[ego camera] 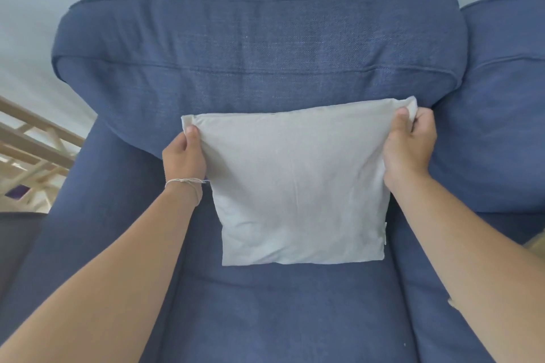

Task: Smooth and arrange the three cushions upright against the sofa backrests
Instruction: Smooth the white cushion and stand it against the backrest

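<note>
A grey cushion stands upright on the blue sofa, against its backrest. The left hand and right hand pinch its top corners.

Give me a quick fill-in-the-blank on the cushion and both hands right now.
1. The grey cushion stands against the ____ sofa backrest.
2. The left hand and the right hand each pinch a ____ corner of it.
3. A thin string bracelet circles the ____ wrist.
4. Its bottom edge rests on the sofa ____.

Missing words: blue; top; left; seat
</note>
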The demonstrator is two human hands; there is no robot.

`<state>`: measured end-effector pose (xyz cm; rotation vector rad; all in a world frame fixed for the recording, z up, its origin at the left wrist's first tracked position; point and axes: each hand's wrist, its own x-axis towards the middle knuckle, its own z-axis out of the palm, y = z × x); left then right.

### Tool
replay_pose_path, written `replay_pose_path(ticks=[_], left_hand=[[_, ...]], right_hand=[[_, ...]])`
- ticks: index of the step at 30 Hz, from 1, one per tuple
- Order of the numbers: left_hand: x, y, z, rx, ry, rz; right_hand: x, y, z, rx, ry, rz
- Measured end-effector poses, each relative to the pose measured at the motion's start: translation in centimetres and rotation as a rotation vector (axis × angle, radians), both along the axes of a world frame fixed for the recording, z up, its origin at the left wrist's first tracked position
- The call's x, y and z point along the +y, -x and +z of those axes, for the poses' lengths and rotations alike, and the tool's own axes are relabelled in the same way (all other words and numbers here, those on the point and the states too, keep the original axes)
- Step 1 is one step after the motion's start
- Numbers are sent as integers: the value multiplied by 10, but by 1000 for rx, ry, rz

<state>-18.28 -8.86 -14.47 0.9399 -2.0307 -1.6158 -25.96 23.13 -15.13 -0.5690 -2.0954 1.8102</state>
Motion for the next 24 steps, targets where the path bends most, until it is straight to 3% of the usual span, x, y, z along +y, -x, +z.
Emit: replay_pose_path(ticks=[3, 5, 10, 12, 15, 18, 21, 24], left_hand=[[4, 6, -1, 19, 132, -1], [7, 5, -3, -7, 117, 4], [1, -44, -46, -213, -357, 51], [5, -79, -84, -379, -391, 41], [14, -127, -134, -628, -235, -131], [26, -146, -156, -785, -15, -305], [33, -145, -161, -893, 203, -352], [25, -144, -171, -937, 251, -315]], right_hand=[[1, 5, 6, 14, -27, 54], [4, -1, 7, -11, -15, 87], [36, -55, -38, -187, 177, 90], [49, -92, -73, -346, 77, 161], [58, -143, -113, -598, -81, 345], [63, -165, -143, -769, -312, 400], [64, -161, -159, -814, -463, 370], [67, -153, -166, -786, -560, 361]])
